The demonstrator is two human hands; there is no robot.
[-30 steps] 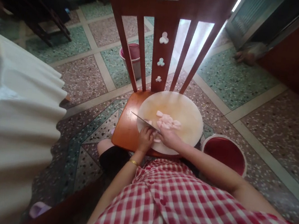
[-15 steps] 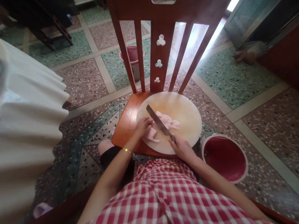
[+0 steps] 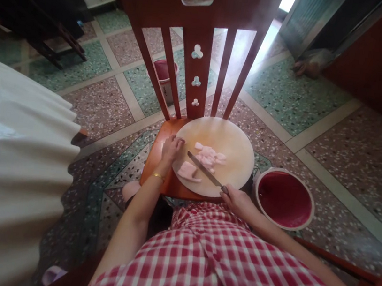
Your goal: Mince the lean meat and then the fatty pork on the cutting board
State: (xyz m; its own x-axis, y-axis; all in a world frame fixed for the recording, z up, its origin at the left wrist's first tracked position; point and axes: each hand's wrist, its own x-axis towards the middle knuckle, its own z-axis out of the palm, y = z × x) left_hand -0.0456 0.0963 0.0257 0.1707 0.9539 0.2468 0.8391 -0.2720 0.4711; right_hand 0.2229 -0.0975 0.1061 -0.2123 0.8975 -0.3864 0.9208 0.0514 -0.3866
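Observation:
My right hand (image 3: 238, 200) grips the dark handle of a long kitchen knife (image 3: 204, 169). Its blade slants up and left, over a round pale cutting board (image 3: 236, 144) on the chair seat. Cut pieces of pale pink raw meat (image 3: 206, 155) are heaped just beyond the blade. A larger chunk of meat (image 3: 188, 171) lies on the near left of the board. My left hand (image 3: 172, 149), with a gold bangle at the wrist, is at the board's left edge, apart from the meat. Its fingers are curled together; a small reddish spot shows at the fingertips, too small to name.
The wooden chair (image 3: 151, 156) has a tall slatted back (image 3: 202, 64) beyond the board. A red-lined bucket (image 3: 284, 199) stands on the floor to the right, and another bucket (image 3: 165, 75) behind the chair. To the left is a table with a white cloth (image 3: 29, 153).
My left hand has left the large meat chunk and moved up and left to the board's edge. The knife has drawn back slightly toward the lower right, uncovering more of the meat.

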